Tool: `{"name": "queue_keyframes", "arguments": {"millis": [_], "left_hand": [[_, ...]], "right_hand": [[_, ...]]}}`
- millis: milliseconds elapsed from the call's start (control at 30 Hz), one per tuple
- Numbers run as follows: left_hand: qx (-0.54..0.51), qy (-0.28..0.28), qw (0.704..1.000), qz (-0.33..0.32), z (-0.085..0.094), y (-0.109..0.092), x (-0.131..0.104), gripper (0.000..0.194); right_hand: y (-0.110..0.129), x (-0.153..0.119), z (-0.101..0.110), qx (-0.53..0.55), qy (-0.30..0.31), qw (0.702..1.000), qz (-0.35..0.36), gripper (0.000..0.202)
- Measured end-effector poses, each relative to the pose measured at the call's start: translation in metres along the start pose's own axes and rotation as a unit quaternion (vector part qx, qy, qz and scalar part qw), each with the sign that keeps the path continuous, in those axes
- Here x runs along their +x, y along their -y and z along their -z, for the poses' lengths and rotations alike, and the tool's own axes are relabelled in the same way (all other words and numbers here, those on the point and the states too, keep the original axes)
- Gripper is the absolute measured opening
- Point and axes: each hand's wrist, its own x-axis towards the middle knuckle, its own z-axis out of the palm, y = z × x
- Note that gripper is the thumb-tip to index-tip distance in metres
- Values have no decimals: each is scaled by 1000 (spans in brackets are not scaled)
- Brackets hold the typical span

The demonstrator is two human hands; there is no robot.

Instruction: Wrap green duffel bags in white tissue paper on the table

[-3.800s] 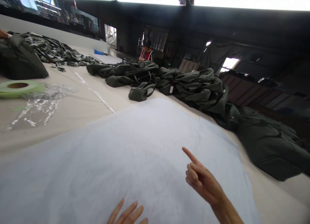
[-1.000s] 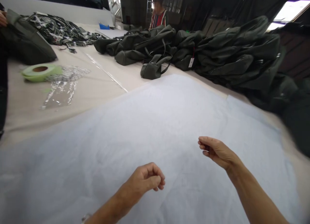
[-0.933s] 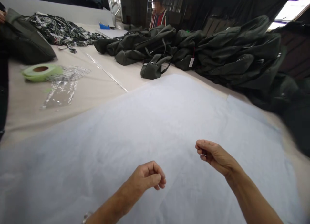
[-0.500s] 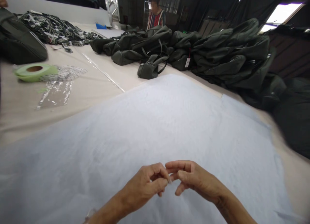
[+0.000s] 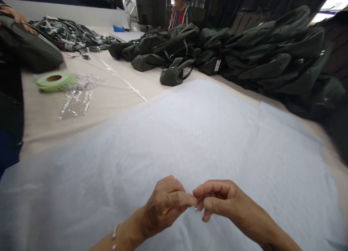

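My left hand [image 5: 170, 204] is closed in a pinch, with the thumb and forefinger pointing at my right hand. A tiny pale bit [image 5: 196, 208] shows at its fingertips, too small to name. My right hand [image 5: 223, 198] meets these fingertips, its own fingers curved and apart, with nothing visible held in them. Both hands are above a large pale blue-white sheet [image 5: 174, 142] spread over the table. A bracelet [image 5: 114, 232] circles my left wrist.
Dark green bags [image 5: 244, 62] are heaped along the far and right side. A green tape roll [image 5: 56, 80] and clear plastic [image 5: 77, 102] lie at left. Patterned straps [image 5: 65, 33] are piled behind. Another person's hand [image 5: 20, 19] rests on a bag; a person [image 5: 179, 17] stands at the back.
My left hand has turned over and pushed its pinched fingers against my right hand's fingertips. The view has swung slightly left, showing more of the other person's hand on the bag.
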Motion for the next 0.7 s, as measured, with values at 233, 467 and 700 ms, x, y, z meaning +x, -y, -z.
{"name": "queue_keyframes", "arguments": {"millis": [233,467,700], "left_hand": [[54,35,997,-52,6,1,-6,26],[-15,-19,999,-30,9,-13,-2,18],[-147,-51,965,212,0,-27,3,13]], "right_hand": [[13,-6,-9,-39,19,999,-9,26],[16,-9,-19,-127,-17,992,4,14],[6,-2,-25,-249,-137,956,78,17]]}}
